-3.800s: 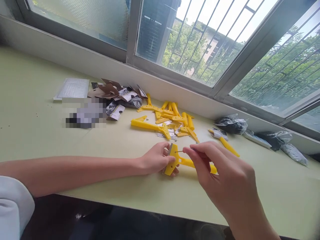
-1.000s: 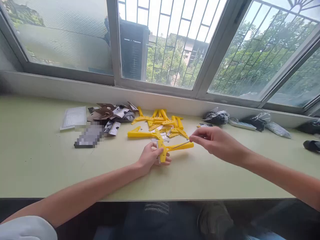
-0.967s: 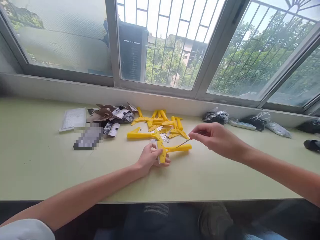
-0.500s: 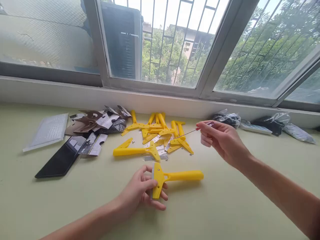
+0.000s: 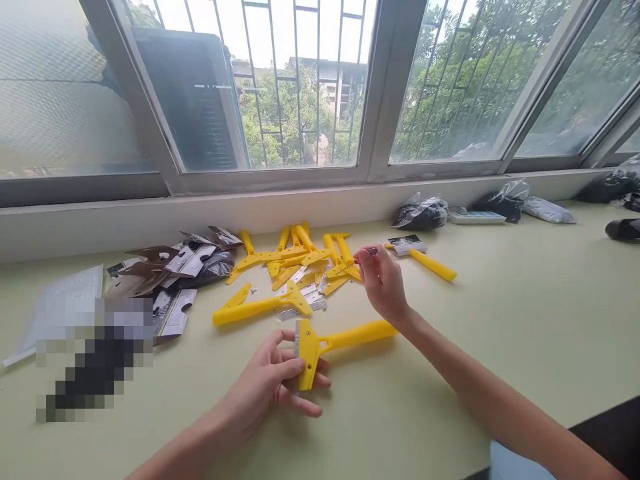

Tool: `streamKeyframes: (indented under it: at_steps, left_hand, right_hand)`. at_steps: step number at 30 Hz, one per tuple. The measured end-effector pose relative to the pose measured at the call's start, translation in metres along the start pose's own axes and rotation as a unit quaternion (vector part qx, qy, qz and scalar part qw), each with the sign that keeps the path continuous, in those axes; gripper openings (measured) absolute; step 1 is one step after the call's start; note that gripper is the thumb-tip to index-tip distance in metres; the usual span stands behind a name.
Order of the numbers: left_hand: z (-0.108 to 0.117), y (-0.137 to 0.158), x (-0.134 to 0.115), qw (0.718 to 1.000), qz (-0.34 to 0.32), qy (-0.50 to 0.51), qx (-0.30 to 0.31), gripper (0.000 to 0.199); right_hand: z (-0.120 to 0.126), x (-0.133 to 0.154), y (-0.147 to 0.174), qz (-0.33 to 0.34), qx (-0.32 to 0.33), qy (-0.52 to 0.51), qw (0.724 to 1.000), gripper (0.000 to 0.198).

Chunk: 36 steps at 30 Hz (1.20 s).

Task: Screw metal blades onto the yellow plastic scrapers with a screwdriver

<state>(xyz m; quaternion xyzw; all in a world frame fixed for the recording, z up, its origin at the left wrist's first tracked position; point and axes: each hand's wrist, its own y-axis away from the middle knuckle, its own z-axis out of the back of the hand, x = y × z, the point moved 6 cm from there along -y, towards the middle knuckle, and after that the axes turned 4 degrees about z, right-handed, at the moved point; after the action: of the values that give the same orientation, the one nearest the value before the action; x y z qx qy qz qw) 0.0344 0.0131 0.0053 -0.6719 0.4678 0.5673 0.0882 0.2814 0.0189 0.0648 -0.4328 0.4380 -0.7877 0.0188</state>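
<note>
My left hand [image 5: 265,380] is closed on the head of a yellow scraper [image 5: 357,335], thumb on top and some fingers spread beneath. A grey blade edges its left side, a screw shows in the upper hole, and the handle points right. My right hand [image 5: 384,287] pinches a thin screwdriver [image 5: 371,251], its shaft directed left over a pile of yellow scraper parts [image 5: 303,252]; whether the tip touches anything is unclear. Another yellow scraper [image 5: 250,311] lies before the pile, near loose metal blades [image 5: 313,293] and small screws [image 5: 253,290].
Printed card packaging [image 5: 193,259] is heaped at left beside a bubble-wrap sheet [image 5: 60,310]. A dark item [image 5: 95,373] there is pixelated. On the right lies a yellow-handled scraper [image 5: 434,265] with a card sleeve. Plastic bags with black contents [image 5: 423,215] line the windowsill [image 5: 280,208].
The view has turned to the right, bringing the sleeved scraper into sight. My right hand has moved left with the screwdriver, closer to the pile. My left hand still holds the scraper.
</note>
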Motion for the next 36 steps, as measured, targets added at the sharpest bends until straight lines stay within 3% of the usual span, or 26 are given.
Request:
streamKeyframes:
  at_steps: [4, 20, 25, 36]
  left_hand:
    - [-0.004, 0.002, -0.004, 1.0, -0.009, -0.028, -0.01, 0.035]
    - [-0.002, 0.001, -0.004, 0.999, -0.019, -0.03, -0.01, 0.034]
    - [-0.001, -0.004, -0.006, 0.999, -0.024, -0.044, -0.005, 0.035]
    - [-0.001, -0.004, -0.006, 0.997, -0.042, -0.061, 0.019, 0.037]
  right_hand:
    - [-0.009, -0.003, 0.006, 0.015, 0.05, 0.002, 0.999, 0.035]
    - [-0.018, -0.006, 0.003, 0.023, 0.071, -0.002, 0.997, 0.032]
    - [-0.024, -0.009, 0.003, 0.024, 0.104, -0.009, 0.994, 0.035]
    - [0.027, -0.03, 0.0, 0.001, -0.008, 0.043, 0.999, 0.037]
